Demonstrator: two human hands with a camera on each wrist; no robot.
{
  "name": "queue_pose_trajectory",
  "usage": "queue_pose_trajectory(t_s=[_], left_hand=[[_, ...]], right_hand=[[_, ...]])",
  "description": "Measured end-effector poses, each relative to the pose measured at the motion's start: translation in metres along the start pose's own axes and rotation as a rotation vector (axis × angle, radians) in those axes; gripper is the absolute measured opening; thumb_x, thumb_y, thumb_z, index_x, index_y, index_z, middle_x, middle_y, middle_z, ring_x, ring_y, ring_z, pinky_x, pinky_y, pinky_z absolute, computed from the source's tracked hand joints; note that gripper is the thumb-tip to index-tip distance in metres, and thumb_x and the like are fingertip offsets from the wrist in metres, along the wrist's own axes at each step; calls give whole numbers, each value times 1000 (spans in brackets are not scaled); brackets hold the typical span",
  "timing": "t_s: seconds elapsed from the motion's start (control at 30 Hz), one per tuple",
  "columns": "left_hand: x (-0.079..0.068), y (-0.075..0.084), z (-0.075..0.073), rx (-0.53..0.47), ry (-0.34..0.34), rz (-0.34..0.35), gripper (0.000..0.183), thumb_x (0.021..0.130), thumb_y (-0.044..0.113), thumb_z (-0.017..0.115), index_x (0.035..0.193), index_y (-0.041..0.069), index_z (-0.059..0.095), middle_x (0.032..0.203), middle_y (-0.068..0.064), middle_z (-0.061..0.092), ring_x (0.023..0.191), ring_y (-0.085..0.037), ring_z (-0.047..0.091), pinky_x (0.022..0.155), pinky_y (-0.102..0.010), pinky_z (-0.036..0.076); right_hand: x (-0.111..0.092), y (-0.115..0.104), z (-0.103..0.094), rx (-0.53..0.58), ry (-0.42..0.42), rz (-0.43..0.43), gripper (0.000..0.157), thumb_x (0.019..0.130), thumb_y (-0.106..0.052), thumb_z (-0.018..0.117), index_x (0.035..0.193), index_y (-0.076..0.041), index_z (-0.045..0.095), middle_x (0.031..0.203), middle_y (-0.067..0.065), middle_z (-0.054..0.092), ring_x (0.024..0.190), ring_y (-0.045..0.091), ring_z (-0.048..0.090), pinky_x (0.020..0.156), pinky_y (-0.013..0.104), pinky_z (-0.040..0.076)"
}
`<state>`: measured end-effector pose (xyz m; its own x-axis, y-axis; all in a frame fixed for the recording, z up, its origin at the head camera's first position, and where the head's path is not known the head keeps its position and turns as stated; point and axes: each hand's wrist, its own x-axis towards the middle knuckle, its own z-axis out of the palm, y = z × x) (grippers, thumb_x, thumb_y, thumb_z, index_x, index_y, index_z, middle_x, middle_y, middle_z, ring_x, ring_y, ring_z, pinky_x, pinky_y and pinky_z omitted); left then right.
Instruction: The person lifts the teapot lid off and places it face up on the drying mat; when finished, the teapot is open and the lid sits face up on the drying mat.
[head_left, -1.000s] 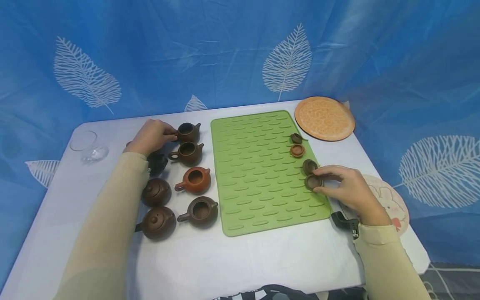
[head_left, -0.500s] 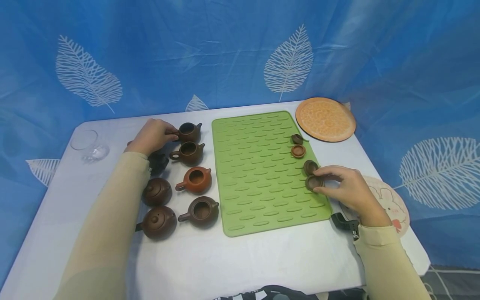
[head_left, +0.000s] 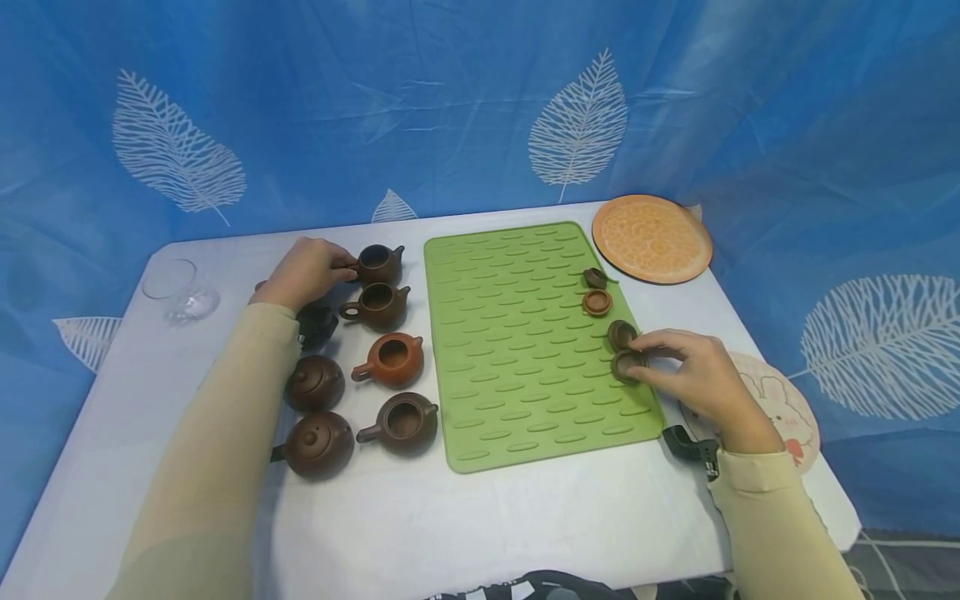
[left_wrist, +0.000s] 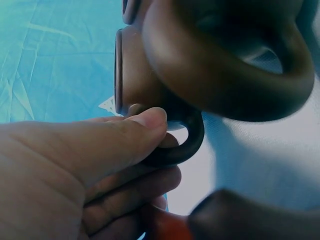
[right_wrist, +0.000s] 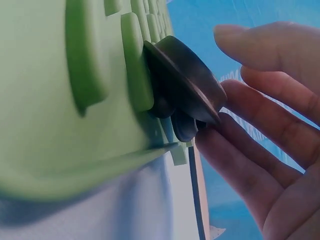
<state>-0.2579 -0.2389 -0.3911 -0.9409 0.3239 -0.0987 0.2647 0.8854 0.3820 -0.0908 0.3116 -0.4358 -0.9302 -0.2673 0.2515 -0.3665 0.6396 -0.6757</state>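
Observation:
At the far left of the table, my left hand pinches the loop handle of a lidless dark brown teapot between thumb and fingers. The teapot stands upright. At the green mat's right edge, my right hand touches a small upturned brown teapot lid with its fingertips. In the right wrist view its thumb stands apart from the tilted lid, its fingers loosely extended. Another brown lid lies just beyond. An orange-brown lid and a dark lid lie farther back.
Three more lidless teapots stand along the left of the green mat, one of them reddish. Lidded teapots stand left of them. A glass is at far left. Round orange and rabbit-print mats lie at right.
My right thumb has shifted slightly on the near lid's edge. The left hand and the teapots stay where they were.

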Motion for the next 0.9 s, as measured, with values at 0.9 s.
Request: queue_pose_trajectory(t_s=[0.9], left_hand=[[-6,-3,-4,-26,14,-2,28,102,11,73,125,-4,74,115,-22,74,113,-39,67,97,-56,52]], right_hand=[[9,-7,-2,-88,33,-110,34,78,-5,95,109,-10,81,107,0,78,96,25,74,93,15,48]])
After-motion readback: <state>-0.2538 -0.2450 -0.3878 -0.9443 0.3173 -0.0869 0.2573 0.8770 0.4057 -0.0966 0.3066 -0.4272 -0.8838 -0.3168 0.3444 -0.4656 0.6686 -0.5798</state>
